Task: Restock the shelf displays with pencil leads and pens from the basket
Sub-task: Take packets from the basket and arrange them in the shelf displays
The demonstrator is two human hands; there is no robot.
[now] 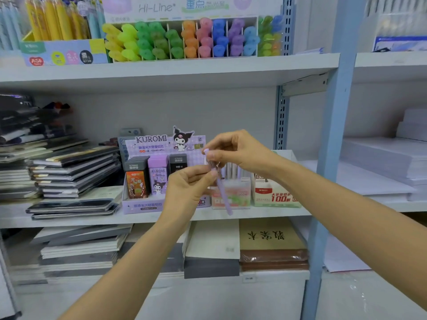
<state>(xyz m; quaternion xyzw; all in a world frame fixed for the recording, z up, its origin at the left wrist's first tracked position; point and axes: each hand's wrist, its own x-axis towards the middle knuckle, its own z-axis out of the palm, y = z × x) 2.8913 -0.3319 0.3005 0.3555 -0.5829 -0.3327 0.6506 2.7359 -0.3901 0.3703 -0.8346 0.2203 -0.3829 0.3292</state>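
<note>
The purple box on the middle shelf says "KUROMI" in big letters, with a cartoon figure on top. Inside it stand small lead cases: an orange one, a purple one that also says "KUROMI", and a black one. To the right sits a red and white box with "100" on it. The card on the top shelf says "Hi-Line". Below it, slots hold highlighters in yellow, green, orange, pink, blue and purple.

A purple pen is held up in the air, just in front of the boxes on the middle shelf. It stands almost straight up and down. Its top end leans a little left and its bottom end points down and a little right.

The right hand pinches the top end of the pen. The left hand pinches it lower down, near the middle.

Dark notebooks lie stacked at the left of the shelf.
</note>
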